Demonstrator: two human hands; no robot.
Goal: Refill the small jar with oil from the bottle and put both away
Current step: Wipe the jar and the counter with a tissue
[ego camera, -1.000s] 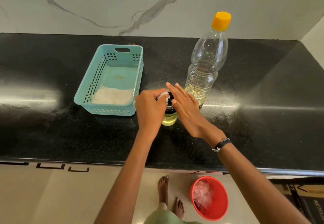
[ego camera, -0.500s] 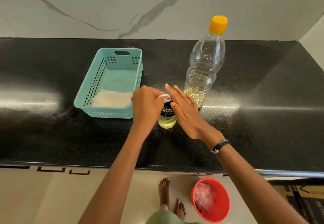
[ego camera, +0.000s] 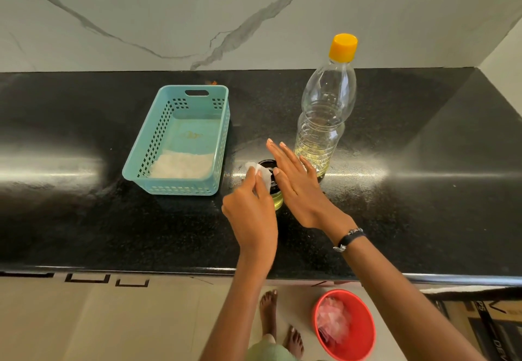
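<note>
Standing barefoot on pale floor tiles, a person leans over a black speckled stone counter (ego camera: 84,219); a round red plastic tub (ego camera: 364,329) holding crumpled clear wrapping sits on the floor just right of the feet. Above the counter's near edge the left hand (ego camera: 250,213) pinches a small white scrap of tissue (ego camera: 261,172) between thumb and curled fingers, pressing it against the black lid of the small glass jar (ego camera: 277,201); yellow oil shows in the jar's lower part, between the two hands. The right hand (ego camera: 299,185), with a dark bracelet (ego camera: 348,239) at the wrist, lies flat against the jar's right side, fingers straight and close together, thumb touching the lid's edge; it holds nothing. Just beyond that hand stands the tall clear plastic bottle with a yellow screw cap (ego camera: 324,112), upright, capped, with oil only in its bottom part. Left of the jar, close but apart, sits a turquoise perforated plastic basket (ego camera: 147,145) with a white folded cloth (ego camera: 182,165) at its near end. Farthest back rises a white marble wall (ego camera: 141,7) with grey veins.
</note>
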